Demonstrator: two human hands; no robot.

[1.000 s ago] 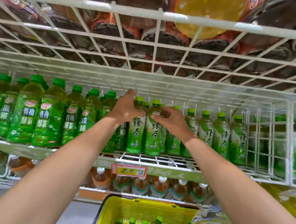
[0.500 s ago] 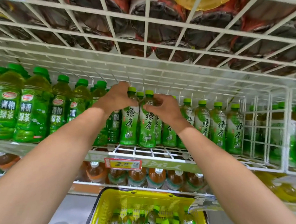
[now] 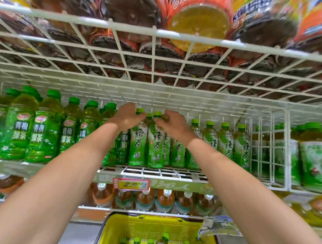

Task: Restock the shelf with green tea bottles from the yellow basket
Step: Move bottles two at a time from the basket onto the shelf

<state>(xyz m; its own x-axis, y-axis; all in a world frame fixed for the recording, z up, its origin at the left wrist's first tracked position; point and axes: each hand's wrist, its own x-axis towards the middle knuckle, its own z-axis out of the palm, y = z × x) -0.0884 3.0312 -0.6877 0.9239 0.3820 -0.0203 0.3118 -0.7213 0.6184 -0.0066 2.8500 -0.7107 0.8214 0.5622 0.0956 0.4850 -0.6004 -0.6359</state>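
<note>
Head view: my left hand (image 3: 128,118) curls its fingers round a bottle (image 3: 137,146) on the shelf (image 3: 154,171). My right hand (image 3: 174,122) grips its neighbour (image 3: 155,149).

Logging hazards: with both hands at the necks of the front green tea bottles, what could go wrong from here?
1. The left hand and right hand each grip a front green tea bottle at the neck; these stand near the wire shelf's front edge and might tip off toward the yellow basket.
2. The row is tightly packed, so a push could topple neighbours.
</note>
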